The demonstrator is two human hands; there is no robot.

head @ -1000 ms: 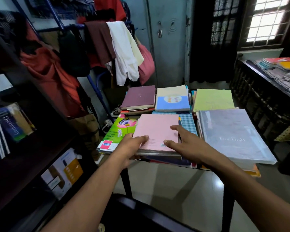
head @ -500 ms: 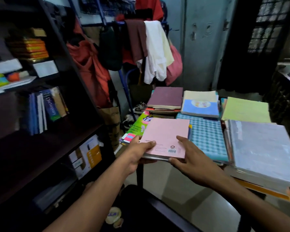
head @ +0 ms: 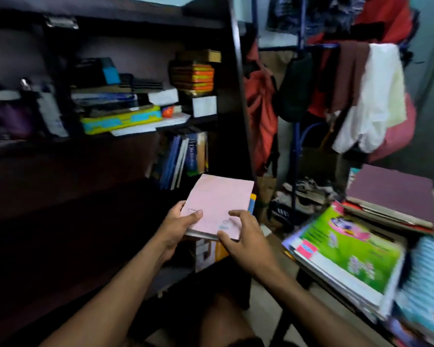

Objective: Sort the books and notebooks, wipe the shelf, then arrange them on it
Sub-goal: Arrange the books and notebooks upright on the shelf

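Books and notebooks are what we are sorting, and right now we hold a small stack topped by a pink, flat, paper-covered notebook (head: 218,206) in front of the dark wooden bookshelf (head: 236,116). Our left hand (head: 178,226) grips the stack's near left corner, thumb on the pink cover and fingers curled beneath; our right hand (head: 243,236) pinches the near right edge, thumb underneath at the edge and fingers arched loosely above the cover, not pressed flat. The stack hovers level with the bare dark middle shelf board (head: 85,196), touching nothing but our hands. At the right end of that board, a few upright books with blue spines (head: 183,159) stand already in place, so we judge that sorting and wiping are finished and arranging is under way; whether the board was truly wiped, we cannot tell from here. Much is left: the table at our right carries a green, glossy picture-covered workbook (head: 348,249) atop a pile, a maroon hardcover book (head: 391,191) on another pile behind it, and blurred blue checked covers (head: 426,284) near the edge.
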